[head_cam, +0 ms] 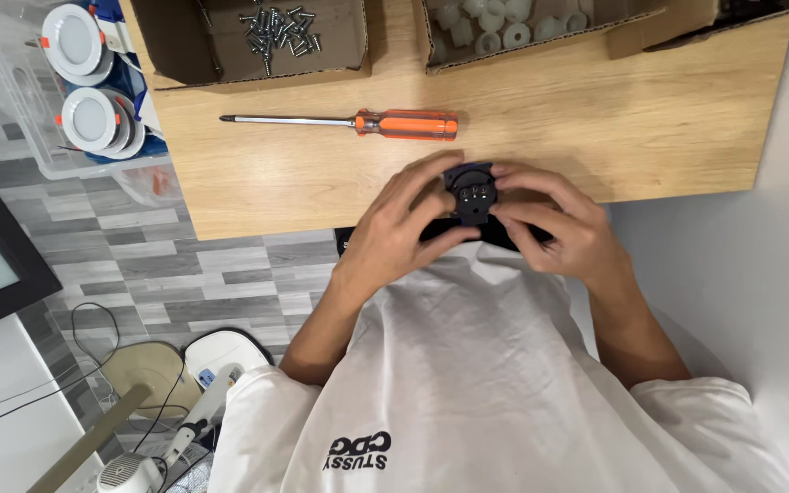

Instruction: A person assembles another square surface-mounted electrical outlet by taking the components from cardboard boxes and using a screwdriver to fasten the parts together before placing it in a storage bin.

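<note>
On the pale wooden table [595, 119], an orange-handled screwdriver [349, 121] lies below an open cardboard box of loose metal screws [276, 32]. Nearer the table's front edge, the left hand [394, 237] and right hand [568, 233] pinch a small black round plastic part [470, 194] from both sides, fingers curled onto it.

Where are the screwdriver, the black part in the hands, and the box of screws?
screwdriver [405, 124], head view, on the orange handle.
black part [470, 194], head view, on its round face between the fingers.
box of screws [326, 50], head view, on the cardboard floor beside the screws.
</note>
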